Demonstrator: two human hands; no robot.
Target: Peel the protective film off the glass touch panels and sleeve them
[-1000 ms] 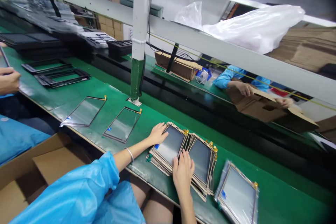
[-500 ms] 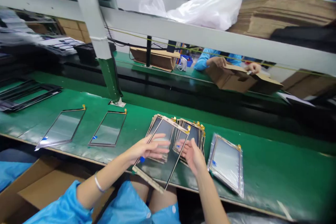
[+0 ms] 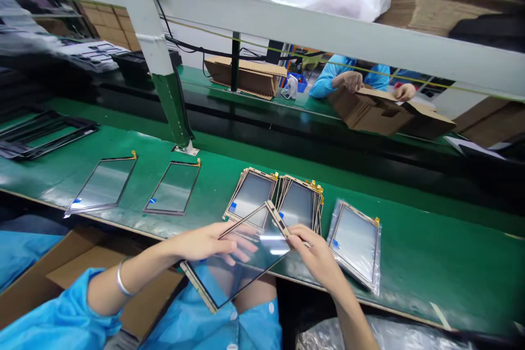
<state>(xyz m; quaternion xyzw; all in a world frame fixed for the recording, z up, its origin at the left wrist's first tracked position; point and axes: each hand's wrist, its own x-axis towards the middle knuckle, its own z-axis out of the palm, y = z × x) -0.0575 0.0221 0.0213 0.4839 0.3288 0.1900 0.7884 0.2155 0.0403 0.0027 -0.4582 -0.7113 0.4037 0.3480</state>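
Note:
Tilted over the bench's front edge, a clear touch screen glass panel [image 3: 254,262] with dark edges and cream end strips is held between my hands. My left hand [image 3: 215,243] grips its left edge, thumb in front and fingers showing through the glass from behind. My right hand [image 3: 315,251] pinches its upper right corner. Just beyond lie two piles of similar panels, a left stack [image 3: 256,192] and a right stack [image 3: 298,205], with orange connector tabs. To the right is a plastic-wrapped panel stack [image 3: 356,243].
Two single panels, one at far left [image 3: 102,186] and one nearer [image 3: 174,188], lie flat on the green bench [image 3: 426,262]. Black frames [image 3: 49,134] sit farther left. A post [image 3: 164,87] rises from the bench. Opposite, a person's hands [image 3: 350,82] handle cardboard [image 3: 377,112]. An open carton [image 3: 77,262] stands below.
My hands rested on the two stacks; a panel was then lifted off and brought toward me, turning as it came. My right hand has closed on its corner. The view has swung right.

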